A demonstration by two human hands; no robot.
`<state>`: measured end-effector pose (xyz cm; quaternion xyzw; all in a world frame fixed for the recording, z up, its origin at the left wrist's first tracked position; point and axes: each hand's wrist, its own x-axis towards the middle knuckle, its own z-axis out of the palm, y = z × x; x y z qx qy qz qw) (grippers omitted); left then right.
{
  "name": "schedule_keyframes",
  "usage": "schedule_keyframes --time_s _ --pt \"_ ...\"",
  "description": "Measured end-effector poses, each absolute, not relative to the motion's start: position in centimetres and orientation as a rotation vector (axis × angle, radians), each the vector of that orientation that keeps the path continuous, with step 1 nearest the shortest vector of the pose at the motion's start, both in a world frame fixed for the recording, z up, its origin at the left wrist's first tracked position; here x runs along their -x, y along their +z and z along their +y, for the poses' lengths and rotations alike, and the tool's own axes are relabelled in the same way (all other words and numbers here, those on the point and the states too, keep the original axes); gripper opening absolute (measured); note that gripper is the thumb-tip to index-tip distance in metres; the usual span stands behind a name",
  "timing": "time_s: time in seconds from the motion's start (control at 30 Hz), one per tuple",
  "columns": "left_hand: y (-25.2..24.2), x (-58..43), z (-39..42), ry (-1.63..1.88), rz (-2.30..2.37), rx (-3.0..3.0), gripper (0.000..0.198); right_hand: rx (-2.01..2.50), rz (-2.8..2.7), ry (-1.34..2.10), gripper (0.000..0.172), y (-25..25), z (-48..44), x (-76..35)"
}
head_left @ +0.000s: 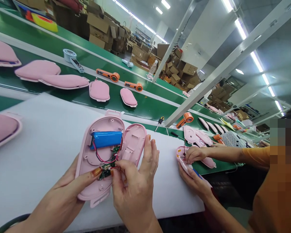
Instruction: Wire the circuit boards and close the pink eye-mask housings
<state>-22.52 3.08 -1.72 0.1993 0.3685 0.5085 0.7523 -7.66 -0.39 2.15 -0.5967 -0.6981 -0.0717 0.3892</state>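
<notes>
The right hand [133, 191], at bottom centre, is pinched closed, its fingertips [118, 165] gripping a small green circuit board [104, 173] and its thin red wires [104, 158]. The left hand [63, 200] reaches in from the lower left, with its thumb stretched across to the board's left edge. Its other fingers are hidden behind the plastic, so its grip can't be made out.

The board lies between the hands, inside an open pink plastic shell [94, 129]. The shell's long axis runs from the bottom centre of the frame up toward the top of the white sheet [34, 152] beneath it. A blue battery [106, 139] lies across the shell's upper part, and a matching pink shell half [133, 145] sits just to the right. Fingers hide part of the board and where the wires end.

At centre right, a co-worker's two hands [195, 168] hold another pink shell [181, 157]. A screwdriver [160, 122] lies on the green conveyor belt [147, 108], which carries pink padded covers [99, 90] and orange handheld devices [108, 75]. Cardboard boxes [97, 29] are piled at upper centre.
</notes>
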Motion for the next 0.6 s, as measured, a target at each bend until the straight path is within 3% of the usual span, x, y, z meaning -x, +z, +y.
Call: schedule_keyframes --time_s 0.17,0.4,0.6 --pt "-1.3 22.5 2.8 1.114 0.815 -0.412 0.085 1.505 -1.805 -0.164 0.024 2.2 -0.4 7.5" --pt "-1.9 22.7 3.2 1.094 0.846 -0.421 0.078 1.518 -1.882 0.018 0.037 2.6 -1.2 6.0" --pt "-3.1 23.1 3.4 1.082 0.862 -0.504 0.075 1.439 -1.818 -0.038 0.01 1.9 -1.1 5.8"
